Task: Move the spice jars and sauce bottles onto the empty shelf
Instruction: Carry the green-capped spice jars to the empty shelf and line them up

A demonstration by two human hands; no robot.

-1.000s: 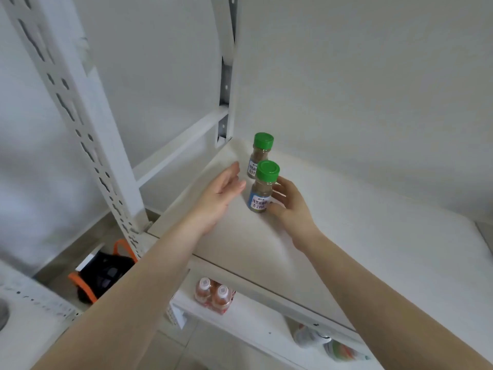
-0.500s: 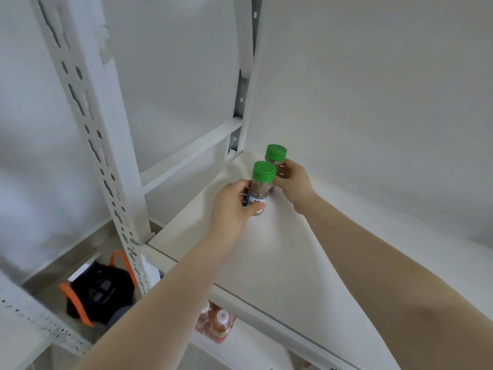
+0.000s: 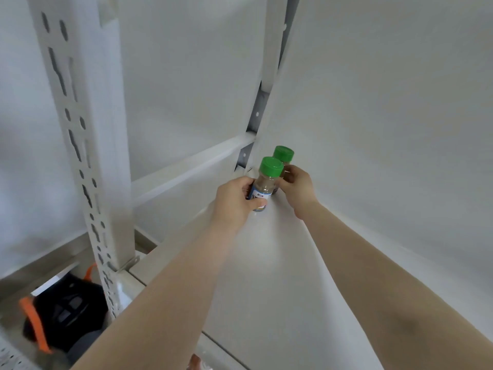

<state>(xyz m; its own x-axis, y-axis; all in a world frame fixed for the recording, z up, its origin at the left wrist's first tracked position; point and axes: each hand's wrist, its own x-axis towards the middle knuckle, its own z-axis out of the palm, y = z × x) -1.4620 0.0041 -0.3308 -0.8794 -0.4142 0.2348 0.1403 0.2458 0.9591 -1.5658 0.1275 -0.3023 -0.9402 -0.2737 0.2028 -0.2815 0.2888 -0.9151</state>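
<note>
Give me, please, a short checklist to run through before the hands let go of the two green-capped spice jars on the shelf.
1. Left hand grips the front spice jar: ok.
2. Right hand holds the rear spice jar: ok.
3. Both jars upright, green caps on: ok.
4. Jar bases resting flat on the white shelf: cannot tell, fingers hide them.
5. Bare shelf to the right for more jars: ok.
</note>
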